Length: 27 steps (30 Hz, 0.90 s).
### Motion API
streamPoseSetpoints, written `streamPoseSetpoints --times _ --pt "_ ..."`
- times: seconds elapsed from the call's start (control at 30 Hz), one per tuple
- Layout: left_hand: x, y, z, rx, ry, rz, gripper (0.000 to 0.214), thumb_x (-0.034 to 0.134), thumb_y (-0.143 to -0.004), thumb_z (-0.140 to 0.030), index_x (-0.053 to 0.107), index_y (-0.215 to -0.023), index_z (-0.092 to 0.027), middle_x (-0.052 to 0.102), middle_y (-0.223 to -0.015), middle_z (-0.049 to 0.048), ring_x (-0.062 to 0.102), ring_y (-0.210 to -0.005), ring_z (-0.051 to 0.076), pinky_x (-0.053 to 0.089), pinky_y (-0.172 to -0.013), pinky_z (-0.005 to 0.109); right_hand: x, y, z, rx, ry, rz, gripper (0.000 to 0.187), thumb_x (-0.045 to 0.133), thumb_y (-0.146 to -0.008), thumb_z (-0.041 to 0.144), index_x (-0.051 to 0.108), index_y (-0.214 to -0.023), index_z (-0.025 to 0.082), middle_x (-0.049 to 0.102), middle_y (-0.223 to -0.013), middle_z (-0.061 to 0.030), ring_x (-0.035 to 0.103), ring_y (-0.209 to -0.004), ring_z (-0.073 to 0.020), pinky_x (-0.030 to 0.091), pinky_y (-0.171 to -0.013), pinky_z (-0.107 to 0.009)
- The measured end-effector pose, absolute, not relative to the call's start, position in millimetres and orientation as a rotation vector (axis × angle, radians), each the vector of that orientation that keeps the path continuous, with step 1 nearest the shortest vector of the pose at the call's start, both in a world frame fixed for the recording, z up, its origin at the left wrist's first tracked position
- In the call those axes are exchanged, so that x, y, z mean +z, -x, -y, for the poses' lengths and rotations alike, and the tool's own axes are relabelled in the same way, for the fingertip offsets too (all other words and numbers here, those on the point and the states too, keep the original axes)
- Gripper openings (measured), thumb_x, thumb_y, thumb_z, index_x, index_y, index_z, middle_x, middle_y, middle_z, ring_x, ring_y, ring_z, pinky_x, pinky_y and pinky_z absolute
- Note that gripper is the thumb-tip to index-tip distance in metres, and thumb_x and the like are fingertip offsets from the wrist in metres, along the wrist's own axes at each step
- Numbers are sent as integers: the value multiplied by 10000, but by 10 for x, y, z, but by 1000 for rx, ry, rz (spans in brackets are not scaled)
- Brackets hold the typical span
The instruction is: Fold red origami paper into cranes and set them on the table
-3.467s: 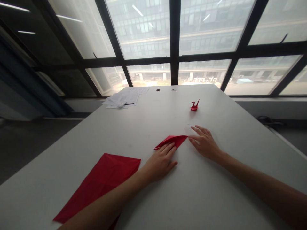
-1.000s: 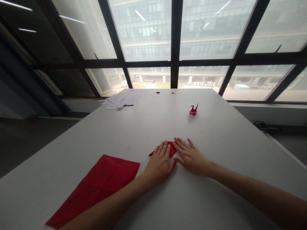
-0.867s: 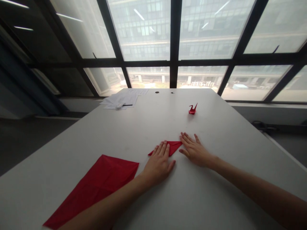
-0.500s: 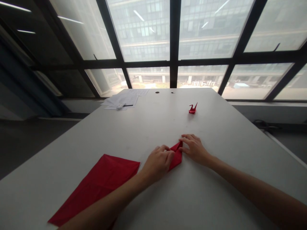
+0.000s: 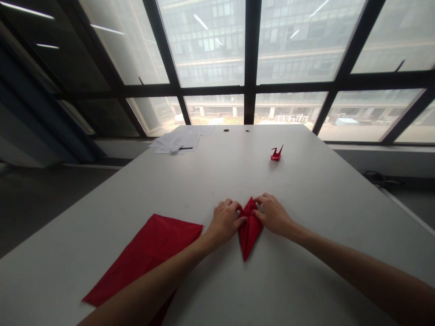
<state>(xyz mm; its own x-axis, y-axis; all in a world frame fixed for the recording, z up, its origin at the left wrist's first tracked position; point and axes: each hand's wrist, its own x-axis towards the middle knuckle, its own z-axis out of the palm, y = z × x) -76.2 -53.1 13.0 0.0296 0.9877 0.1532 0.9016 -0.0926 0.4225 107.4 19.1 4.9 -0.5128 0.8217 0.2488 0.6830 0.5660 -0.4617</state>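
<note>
Folded paper turned since earlier; left hand and right hand pinch opposite edges. Crane beyond right hand.

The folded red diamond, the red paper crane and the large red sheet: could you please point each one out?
Folded red diamond (image 5: 251, 230), head view: near the centre of its upper face.
Red paper crane (image 5: 276, 156), head view: on its body.
Large red sheet (image 5: 146, 251), head view: middle of its visible part.
</note>
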Motion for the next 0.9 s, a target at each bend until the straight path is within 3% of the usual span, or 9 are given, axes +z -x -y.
streamPoseSetpoints --times 0.17,0.27,0.37,0.43,0.53,0.63,0.77,0.9 --pt "85 767 545 683 -2053 -1950 200 679 -845 -281 653 -1038 -239 651 -1104 54 564 -1082 263 415 -929 398 76 -996 -182 792 1195 2186 251 580 -783 121 627 -1013 209 717 -928 -53 665 -794 -181 511 -719 -294" --pt "53 771 546 764 -2023 -1922 424 671 -835 -234 577 -1249 -231 652 -1173 66 568 -1116 254 418 -958 395 60 -971 -197 931 1151 2056 309 545 -766 96 609 -1044 215 715 -837 -26 654 -680 -156 495 -611 -259" --pt "51 777 519 838 -1973 -1908 601 680 -824 -248 486 -1390 -194 650 -1220 93 569 -1146 259 413 -996 409 32 -958 -210 1080 1033 1895 299 564 -748 111 599 -1032 197 696 -769 -12 641 -664 -156 495 -600 -259" --pt "77 793 487 880 -1915 -1870 541 678 -830 -306 557 -1342 -180 676 -1184 100 600 -1096 260 434 -974 398 27 -949 -206 1196 925 1810 260 600 -760 159 595 -1018 187 687 -754 -8 637 -671 -158 499 -612 -268" --pt "134 840 446 959 -1753 -1676 345 620 -870 -390 719 -1112 -164 740 -983 71 661 -866 224 496 -804 325 51 -932 -179 1298 806 1709 264 674 -771 246 608 -1017 179 680 -769 -8 633 -700 -156 501 -642 -273" --pt "181 881 445 1036 -1587 -1457 339 610 -875 -431 770 -907 -134 750 -841 52 653 -742 198 486 -676 271 94 -921 -150 1385 820 1606 301 718 -765 319 652 -1018 170 692 -811 -24 631 -731 -163 501 -656 -278" --pt "201 868 483 1113 -1424 -1290 358 677 -841 -437 765 -999 -128 753 -897 64 646 -758 187 483 -667 254 119 -927 -121 1531 876 1566 276 683 -805 405 725 -895 148 719 -806 -60 623 -699 -174 492 -622 -287" --pt "187 831 499 1155 -1355 -1277 392 637 -877 -463 767 -1013 -119 741 -856 64 616 -702 159 447 -612 233 104 -933 -84 1475 896 1568 272 716 -779 408 746 -844 146 718 -772 -57 601 -658 -163 469 -595 -277"
